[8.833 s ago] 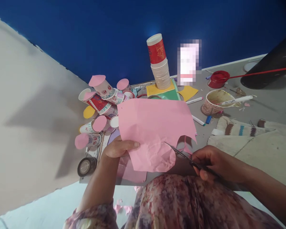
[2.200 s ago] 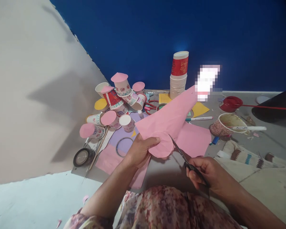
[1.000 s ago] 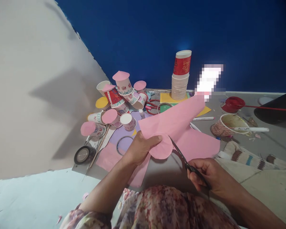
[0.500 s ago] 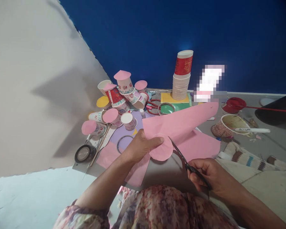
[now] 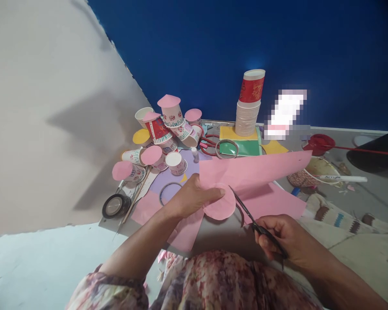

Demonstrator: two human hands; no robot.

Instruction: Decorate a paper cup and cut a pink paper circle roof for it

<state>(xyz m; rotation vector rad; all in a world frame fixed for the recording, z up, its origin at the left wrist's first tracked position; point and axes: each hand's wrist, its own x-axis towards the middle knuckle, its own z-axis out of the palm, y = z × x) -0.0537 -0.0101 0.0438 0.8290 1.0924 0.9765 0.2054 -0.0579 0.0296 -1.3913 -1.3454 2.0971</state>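
Pink paper [image 5: 245, 170] is pinched in my left hand [image 5: 197, 196], the thumb pressing on a rounded, partly cut disc [image 5: 220, 207] at its lower edge. My right hand [image 5: 274, 237] is closed around the handles of black scissors [image 5: 244, 209]. Their blades reach the disc's upper right edge, where it meets the larger sheet. The sheet curls up and away to the right. Another piece of pink paper [image 5: 186, 232] lies on the table below my left hand. My left fingers are mostly hidden beneath the paper.
Several decorated paper cups with pink tops [image 5: 168, 101] stand at the back left. A tall cup stack [image 5: 247, 118] rises behind the paper. Black tape [image 5: 114, 206] lies at the table's left edge. On the right are a cup [image 5: 302, 174] with a marker [image 5: 345, 178] and a cloth [image 5: 358, 249].
The larger pink sheet's right end has swung lower and farther right, uncovering more of the yellow and green paper behind. The view has shifted slightly; both hands keep their holds.
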